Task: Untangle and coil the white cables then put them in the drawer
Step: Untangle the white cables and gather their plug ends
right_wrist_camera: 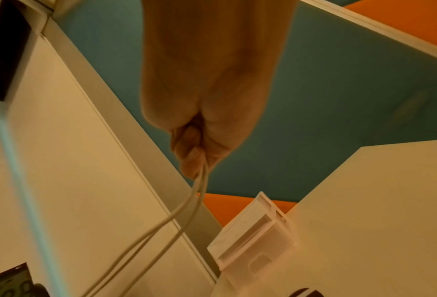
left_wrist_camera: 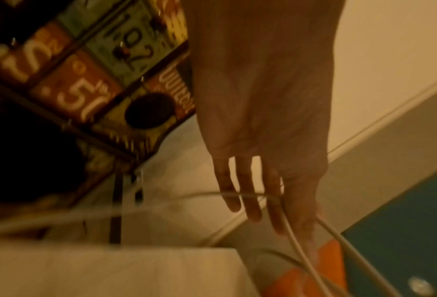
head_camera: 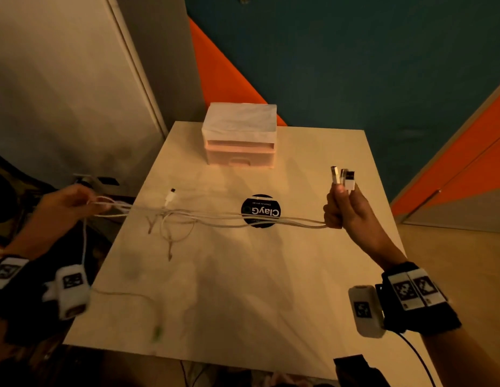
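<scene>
Several white cables [head_camera: 215, 216] stretch above the table [head_camera: 271, 289] between my two hands, knotted together near the left side. My right hand [head_camera: 341, 202] grips their right ends, with the USB plugs [head_camera: 342, 178] sticking up out of the fist. In the right wrist view the fist [right_wrist_camera: 199, 144] is curled round the cables [right_wrist_camera: 184, 209]. My left hand [head_camera: 72, 203] holds the left part beyond the table's left edge. In the left wrist view cables [left_wrist_camera: 298, 247] run across and between its fingers [left_wrist_camera: 250, 197]. One small connector [head_camera: 170, 195] points up from the tangle. The pink drawer unit [head_camera: 240, 138] stands at the back.
A round black sticker [head_camera: 261, 210] lies on the table under the cables. One thin cable [head_camera: 123, 296] trails from my left hand over the front left corner and ends in a green tip [head_camera: 157, 332]. The drawer unit [right_wrist_camera: 253, 237] shows in the right wrist view.
</scene>
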Action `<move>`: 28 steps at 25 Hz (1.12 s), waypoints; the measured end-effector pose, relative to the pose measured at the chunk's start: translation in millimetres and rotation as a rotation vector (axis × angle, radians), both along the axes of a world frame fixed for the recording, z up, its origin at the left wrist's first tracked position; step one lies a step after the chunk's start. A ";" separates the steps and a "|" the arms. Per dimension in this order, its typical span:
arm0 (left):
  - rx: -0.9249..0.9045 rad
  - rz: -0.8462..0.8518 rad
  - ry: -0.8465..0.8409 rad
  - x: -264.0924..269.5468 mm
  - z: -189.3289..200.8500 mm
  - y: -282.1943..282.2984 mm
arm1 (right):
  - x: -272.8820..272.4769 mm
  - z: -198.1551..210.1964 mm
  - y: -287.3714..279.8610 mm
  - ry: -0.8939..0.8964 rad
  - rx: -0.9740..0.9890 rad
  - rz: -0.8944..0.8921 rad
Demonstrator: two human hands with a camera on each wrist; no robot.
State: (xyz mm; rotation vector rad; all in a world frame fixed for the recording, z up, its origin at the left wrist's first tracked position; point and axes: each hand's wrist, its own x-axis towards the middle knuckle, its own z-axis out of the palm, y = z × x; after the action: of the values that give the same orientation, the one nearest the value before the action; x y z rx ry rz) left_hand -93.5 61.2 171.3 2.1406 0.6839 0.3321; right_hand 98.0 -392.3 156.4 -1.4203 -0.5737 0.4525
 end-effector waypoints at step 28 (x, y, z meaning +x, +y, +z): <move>0.055 -0.859 0.109 109.8 -61.4 -268.1 | -4.7 -7.9 18.8 0.210 0.202 -0.088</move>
State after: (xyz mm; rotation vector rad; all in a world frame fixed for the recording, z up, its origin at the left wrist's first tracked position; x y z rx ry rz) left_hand 16.4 -206.9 109.9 2.2953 -0.2253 -0.2352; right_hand 93.3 -373.5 148.5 -1.1831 -0.3747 0.4534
